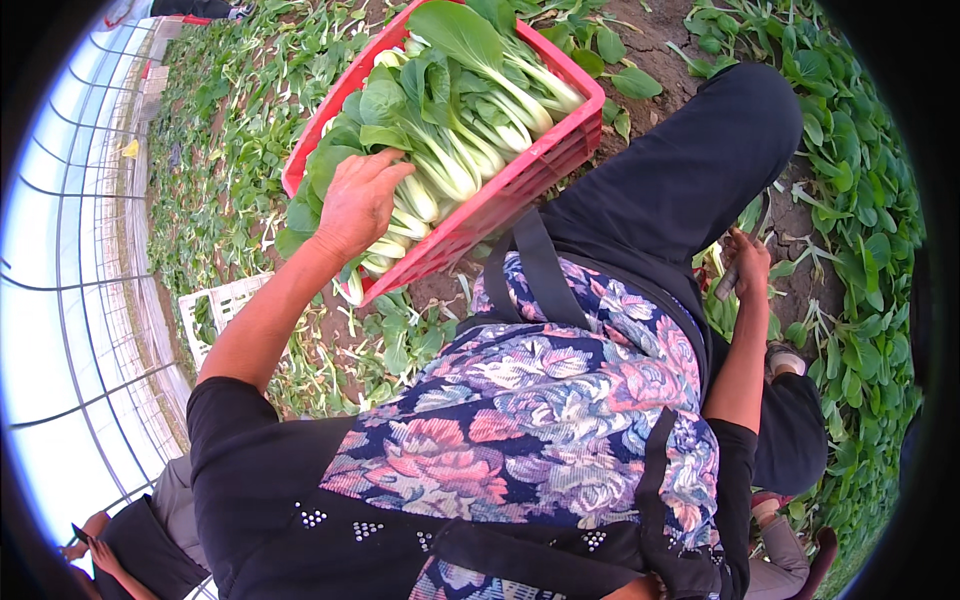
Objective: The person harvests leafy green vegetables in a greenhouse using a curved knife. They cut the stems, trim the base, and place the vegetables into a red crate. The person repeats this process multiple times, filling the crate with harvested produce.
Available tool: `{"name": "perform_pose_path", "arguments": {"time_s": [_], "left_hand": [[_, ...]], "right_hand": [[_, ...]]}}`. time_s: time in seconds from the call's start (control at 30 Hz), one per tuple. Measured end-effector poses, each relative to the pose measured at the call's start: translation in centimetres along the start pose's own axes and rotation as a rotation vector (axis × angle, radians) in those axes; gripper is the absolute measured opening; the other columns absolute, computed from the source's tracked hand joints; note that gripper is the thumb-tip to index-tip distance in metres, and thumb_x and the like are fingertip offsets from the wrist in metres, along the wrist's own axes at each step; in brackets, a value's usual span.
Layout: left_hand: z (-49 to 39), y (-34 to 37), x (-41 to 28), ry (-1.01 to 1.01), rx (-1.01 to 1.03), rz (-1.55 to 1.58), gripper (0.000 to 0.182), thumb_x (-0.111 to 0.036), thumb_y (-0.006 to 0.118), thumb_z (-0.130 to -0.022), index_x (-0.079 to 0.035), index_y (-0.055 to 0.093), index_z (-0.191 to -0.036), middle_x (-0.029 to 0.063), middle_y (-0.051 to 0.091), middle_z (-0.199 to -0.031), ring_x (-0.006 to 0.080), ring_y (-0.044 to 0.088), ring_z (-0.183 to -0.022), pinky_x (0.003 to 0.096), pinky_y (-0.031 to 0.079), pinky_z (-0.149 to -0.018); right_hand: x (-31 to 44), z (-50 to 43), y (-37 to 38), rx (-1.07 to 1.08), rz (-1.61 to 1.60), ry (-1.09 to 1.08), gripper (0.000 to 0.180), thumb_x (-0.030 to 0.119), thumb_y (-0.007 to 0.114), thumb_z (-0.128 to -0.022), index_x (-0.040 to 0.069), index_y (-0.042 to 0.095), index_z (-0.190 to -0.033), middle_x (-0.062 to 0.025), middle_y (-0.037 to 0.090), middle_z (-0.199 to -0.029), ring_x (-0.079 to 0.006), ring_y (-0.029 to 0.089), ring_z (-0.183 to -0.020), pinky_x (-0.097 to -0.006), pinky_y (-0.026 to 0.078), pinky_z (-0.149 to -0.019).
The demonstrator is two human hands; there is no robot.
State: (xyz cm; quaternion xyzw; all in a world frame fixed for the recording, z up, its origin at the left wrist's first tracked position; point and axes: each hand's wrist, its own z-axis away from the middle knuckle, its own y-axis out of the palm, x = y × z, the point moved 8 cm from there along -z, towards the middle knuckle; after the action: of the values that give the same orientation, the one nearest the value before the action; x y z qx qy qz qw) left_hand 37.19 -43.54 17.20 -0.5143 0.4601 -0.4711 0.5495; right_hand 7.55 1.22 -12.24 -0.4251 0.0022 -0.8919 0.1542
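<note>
My left hand [364, 196] reaches into a red plastic crate [480, 217], its fingers on the bok choy [450, 161] at the near left part of the load. Leaves hide some fingertips, so whether they grip a plant cannot be told. The bok choy lie packed in rows, with pale stalks towards my body and green leaves away from it. Beside my bent leg, low on the right, my right hand [748, 264] is closed around the handle of a knife [726, 285]. A dark blade seems to extend past the fingers, partly hidden.
Growing bok choy [862, 292] fill the right side. Cut leaves [217, 150] litter the soil on the left, where a white plastic crate [232, 300] stands near a greenhouse wall [82, 225]. Another person's hands [97, 544] show at bottom left; another person's leg [780, 555] at bottom right.
</note>
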Motion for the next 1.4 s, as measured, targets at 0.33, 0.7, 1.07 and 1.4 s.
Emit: {"name": "perform_pose_path", "arguments": {"time_s": [0.33, 0.7, 1.07, 1.4], "left_hand": [[20.8, -0.8, 15.6, -1.250, -0.536, 0.461, 0.028, -0.013, 0.065, -0.082, 0.005, 0.056, -0.101, 0.0097, 0.061, -0.078, 0.0140, 0.057, -0.065, 0.0270, 0.049, -0.059], [18.3, 11.4, 10.7, -1.215, 0.187, 0.893, 0.026, -0.013, 0.074, -0.075, 0.004, 0.057, -0.085, 0.0130, 0.060, -0.063, 0.0179, 0.056, -0.045, 0.0302, 0.044, -0.037], [18.1, 12.7, 9.5, -1.433, 0.376, 1.051, 0.026, -0.001, 0.073, -0.074, 0.004, 0.057, -0.094, 0.0135, 0.062, -0.076, 0.0245, 0.063, -0.062, 0.0400, 0.058, -0.057], [14.6, 8.6, 9.0, -1.186, 0.943, 0.891, 0.049, -0.050, 0.072, -0.077, -0.002, 0.062, -0.080, 0.0078, 0.064, -0.068, 0.0175, 0.060, -0.053, 0.0281, 0.049, -0.050]], "right_hand": [[-3.3, -0.4, -0.6, -0.008, 0.015, 0.119, 0.020, 0.020, 0.063, -0.086, 0.003, 0.064, -0.096, -0.0004, 0.061, -0.074, -0.0086, 0.053, -0.059, -0.0244, 0.040, -0.049], [-3.0, -0.3, -1.0, -0.020, -0.042, 0.071, 0.020, 0.020, 0.064, -0.085, 0.002, 0.063, -0.095, -0.0019, 0.063, -0.075, -0.0089, 0.054, -0.058, -0.0248, 0.042, -0.047], [-3.2, 0.2, 0.5, -0.039, -0.064, 0.036, 0.015, 0.016, 0.065, -0.085, 0.002, 0.062, -0.089, -0.0023, 0.062, -0.071, -0.0107, 0.056, -0.058, -0.0248, 0.042, -0.050], [-3.3, 1.4, 1.1, -0.025, -0.037, 0.081, 0.013, 0.015, 0.064, -0.085, 0.003, 0.061, -0.089, -0.0021, 0.060, -0.070, -0.0100, 0.054, -0.055, -0.0253, 0.041, -0.046]]}}
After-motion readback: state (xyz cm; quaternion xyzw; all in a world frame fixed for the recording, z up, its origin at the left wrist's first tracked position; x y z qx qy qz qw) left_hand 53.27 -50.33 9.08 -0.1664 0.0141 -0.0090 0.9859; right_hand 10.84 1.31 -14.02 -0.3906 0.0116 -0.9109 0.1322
